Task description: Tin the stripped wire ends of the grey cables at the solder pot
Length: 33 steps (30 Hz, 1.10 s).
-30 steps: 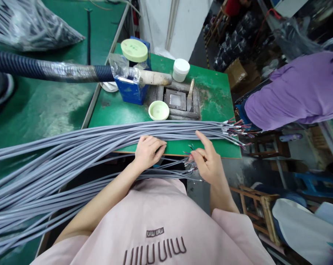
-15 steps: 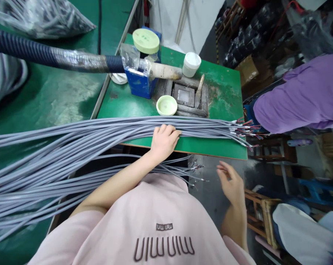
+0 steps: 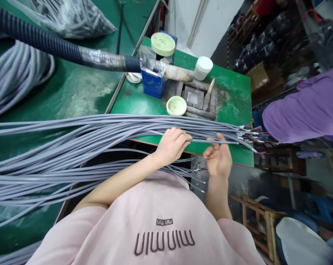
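Many grey cables (image 3: 122,127) lie side by side across the green bench, their stripped ends (image 3: 256,134) showing red and white wires at the right. My left hand (image 3: 174,146) rests at the near edge of this bundle, thumb and fingers closed on one grey cable (image 3: 199,140) that stands slightly apart from the others. Further along that cable, my right hand (image 3: 218,158) is turned palm up, its fingers apart and partly curled. The cable crosses in front of these fingers, and no grip on it shows. A lower group of grey cables (image 3: 183,170) hangs by my body.
Behind the bundle are a small solder pot (image 3: 193,97), a brush-like tool (image 3: 209,95), a pale green dish (image 3: 176,106), a white tub (image 3: 203,68) and a ribbed hose (image 3: 105,60) over a blue box (image 3: 152,84). A person in purple (image 3: 307,106) is at the right.
My right hand has come up and left from beside the bench to the cables. My left hand now pinches one cable, lifted a little from the bundle. The view has shifted slightly.
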Each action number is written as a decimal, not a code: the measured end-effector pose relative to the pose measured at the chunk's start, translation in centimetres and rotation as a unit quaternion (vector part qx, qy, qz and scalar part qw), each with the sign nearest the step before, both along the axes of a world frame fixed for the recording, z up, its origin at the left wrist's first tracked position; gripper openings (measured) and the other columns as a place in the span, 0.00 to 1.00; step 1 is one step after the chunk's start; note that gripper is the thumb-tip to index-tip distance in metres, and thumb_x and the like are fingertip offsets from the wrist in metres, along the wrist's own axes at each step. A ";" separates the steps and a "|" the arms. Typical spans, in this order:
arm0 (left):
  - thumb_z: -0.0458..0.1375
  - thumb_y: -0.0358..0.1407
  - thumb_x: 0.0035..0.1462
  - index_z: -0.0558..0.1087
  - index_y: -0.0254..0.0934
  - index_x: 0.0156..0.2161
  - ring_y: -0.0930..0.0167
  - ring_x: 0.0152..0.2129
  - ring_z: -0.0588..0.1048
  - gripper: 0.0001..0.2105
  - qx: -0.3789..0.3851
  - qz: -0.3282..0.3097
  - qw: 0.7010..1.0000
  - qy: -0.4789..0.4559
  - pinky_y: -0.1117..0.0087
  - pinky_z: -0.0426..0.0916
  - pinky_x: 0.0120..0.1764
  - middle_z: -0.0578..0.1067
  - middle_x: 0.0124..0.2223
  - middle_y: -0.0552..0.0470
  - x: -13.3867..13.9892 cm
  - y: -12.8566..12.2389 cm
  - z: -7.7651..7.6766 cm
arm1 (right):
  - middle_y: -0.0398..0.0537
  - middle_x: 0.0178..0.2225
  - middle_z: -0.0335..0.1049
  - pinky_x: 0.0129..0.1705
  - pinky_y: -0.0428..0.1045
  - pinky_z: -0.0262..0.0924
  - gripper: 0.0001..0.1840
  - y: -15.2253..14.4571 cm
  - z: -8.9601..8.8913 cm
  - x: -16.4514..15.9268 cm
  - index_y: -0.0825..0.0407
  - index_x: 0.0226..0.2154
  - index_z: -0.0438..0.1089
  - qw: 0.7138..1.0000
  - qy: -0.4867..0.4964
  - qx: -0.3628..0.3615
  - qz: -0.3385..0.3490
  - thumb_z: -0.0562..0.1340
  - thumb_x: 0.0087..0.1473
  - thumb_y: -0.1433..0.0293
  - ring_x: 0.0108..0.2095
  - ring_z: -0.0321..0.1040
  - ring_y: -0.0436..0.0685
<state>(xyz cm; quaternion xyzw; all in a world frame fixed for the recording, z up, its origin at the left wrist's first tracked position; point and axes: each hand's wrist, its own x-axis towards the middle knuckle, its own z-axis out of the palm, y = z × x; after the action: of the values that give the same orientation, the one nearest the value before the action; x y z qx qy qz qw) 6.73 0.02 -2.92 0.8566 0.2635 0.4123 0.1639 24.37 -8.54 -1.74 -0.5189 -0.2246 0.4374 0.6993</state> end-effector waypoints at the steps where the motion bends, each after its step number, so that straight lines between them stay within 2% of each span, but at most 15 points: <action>1: 0.50 0.34 0.64 0.70 0.36 0.43 0.68 0.35 0.67 0.08 0.006 -0.006 1.000 -0.011 0.66 0.58 0.35 0.74 0.37 0.47 -0.2 -0.1 0.0 | 0.43 0.35 0.76 0.19 0.43 0.58 0.19 0.0 0.6 0.9 0.48 0.46 0.67 0.999 0.008 0.012 -0.049 0.62 0.52 0.60 0.19 0.64 0.45; 3: 0.51 0.33 0.64 0.71 0.36 0.44 0.68 0.34 0.68 0.08 0.014 -0.023 1.000 -0.012 0.67 0.58 0.34 0.74 0.37 0.48 -0.6 -0.3 -0.2 | 0.40 0.32 0.75 0.20 0.42 0.57 0.15 -0.3 1.8 2.3 0.48 0.42 0.68 0.987 -0.008 0.048 -0.151 0.62 0.52 0.61 0.19 0.62 0.44; 5: 0.51 0.33 0.63 0.72 0.36 0.44 0.69 0.32 0.68 0.09 0.016 -0.045 0.999 0.011 0.67 0.57 0.34 0.74 0.36 0.48 -0.8 -0.4 -0.6 | 0.38 0.27 0.73 0.19 0.42 0.55 0.13 -0.9 2.9 3.0 0.49 0.40 0.69 0.962 -0.084 0.097 -0.241 0.61 0.52 0.62 0.17 0.60 0.45; 7: 0.51 0.33 0.63 0.73 0.36 0.43 0.69 0.32 0.68 0.09 0.004 -0.071 0.996 0.049 0.67 0.57 0.33 0.75 0.36 0.48 -1.1 -0.5 -0.8 | 0.37 0.20 0.70 0.17 0.43 0.53 0.13 -1.6 3.8 2.9 0.50 0.39 0.70 0.935 -0.184 0.140 -0.268 0.59 0.54 0.61 0.14 0.57 0.46; 8: 0.51 0.34 0.63 0.73 0.36 0.43 0.69 0.32 0.69 0.09 -0.009 -0.089 0.994 0.069 0.67 0.57 0.34 0.75 0.37 0.48 -1.2 -0.5 -0.8 | 0.37 0.18 0.68 0.16 0.44 0.52 0.13 -2.1 4.1 2.6 0.51 0.38 0.71 0.930 -0.226 0.150 -0.249 0.59 0.54 0.61 0.13 0.55 0.47; 10: 0.53 0.37 0.63 0.74 0.36 0.44 0.68 0.34 0.70 0.10 -0.057 -0.134 0.985 0.094 0.65 0.58 0.38 0.77 0.38 0.47 -1.5 -0.8 -0.6 | 0.38 0.15 0.65 0.16 0.45 0.51 0.13 -3.0 4.5 1.7 0.53 0.37 0.73 0.937 -0.278 0.132 -0.164 0.59 0.55 0.62 0.12 0.53 0.47; 13: 0.57 0.42 0.60 0.74 0.36 0.47 0.67 0.37 0.73 0.14 -0.196 -0.190 0.961 0.047 0.63 0.60 0.44 0.78 0.39 0.47 -1.7 -1.3 0.2 | 0.40 0.16 0.65 0.17 0.44 0.48 0.13 -4.2 4.1 0.1 0.54 0.38 0.74 0.949 -0.315 0.007 -0.003 0.58 0.57 0.65 0.14 0.54 0.46; 15: 0.58 0.42 0.58 0.74 0.36 0.46 0.68 0.36 0.74 0.15 -0.323 -0.187 0.927 -0.029 0.66 0.63 0.43 0.78 0.37 0.48 -1.6 -1.6 0.7 | 0.39 0.17 0.66 0.18 0.44 0.47 0.13 -4.6 3.6 -0.8 0.53 0.40 0.74 0.935 -0.334 -0.073 0.096 0.57 0.59 0.65 0.16 0.54 0.46; 18: 0.59 0.42 0.57 0.77 0.35 0.42 0.70 0.32 0.75 0.13 -0.498 -0.165 0.843 -0.121 0.69 0.66 0.39 0.79 0.37 0.48 -1.2 -1.8 1.1 | 0.39 0.18 0.65 0.20 0.44 0.49 0.14 -4.8 2.7 -1.9 0.52 0.41 0.74 0.910 -0.346 -0.112 0.199 0.56 0.60 0.65 0.17 0.55 0.46; 21: 0.62 0.41 0.53 0.78 0.34 0.35 0.72 0.29 0.75 0.11 -0.598 -0.182 0.762 -0.172 0.71 0.68 0.37 0.79 0.33 0.50 -0.7 -1.8 1.3 | 0.38 0.18 0.65 0.21 0.44 0.50 0.15 -4.7 2.1 -2.5 0.51 0.43 0.74 0.903 -0.346 -0.107 0.233 0.55 0.60 0.64 0.17 0.56 0.46; 23: 0.64 0.40 0.51 0.77 0.33 0.31 0.72 0.28 0.75 0.10 -0.628 -0.198 0.728 -0.191 0.71 0.68 0.37 0.78 0.30 0.51 -0.5 -1.8 1.5 | 0.38 0.18 0.65 0.22 0.44 0.51 0.15 -4.7 2.0 -2.6 0.51 0.43 0.73 0.901 -0.346 -0.103 0.243 0.55 0.61 0.64 0.18 0.56 0.46; 26: 0.65 0.39 0.49 0.75 0.33 0.27 0.73 0.27 0.75 0.10 -0.647 -0.195 0.703 -0.220 0.72 0.69 0.35 0.78 0.27 0.51 -0.2 -1.9 1.8 | 0.38 0.19 0.65 0.23 0.44 0.52 0.15 -4.7 1.8 -2.7 0.50 0.44 0.73 0.899 -0.343 -0.093 0.254 0.55 0.61 0.64 0.18 0.57 0.46; 33: 0.68 0.37 0.45 0.76 0.34 0.28 0.76 0.24 0.72 0.09 -0.662 -0.135 0.679 -0.287 0.74 0.67 0.32 0.76 0.26 0.54 0.1 -1.8 1.3 | 0.38 0.19 0.65 0.22 0.44 0.51 0.15 -4.6 1.5 -2.6 0.50 0.45 0.73 0.909 -0.329 -0.101 0.237 0.55 0.62 0.64 0.18 0.56 0.45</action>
<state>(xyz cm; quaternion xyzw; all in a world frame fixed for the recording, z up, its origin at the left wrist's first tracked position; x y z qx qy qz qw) 6.81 -1.75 -1.60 0.3907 0.2893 0.3291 0.8096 21.76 -13.18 -0.25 -0.6323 -0.5131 0.4153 0.4054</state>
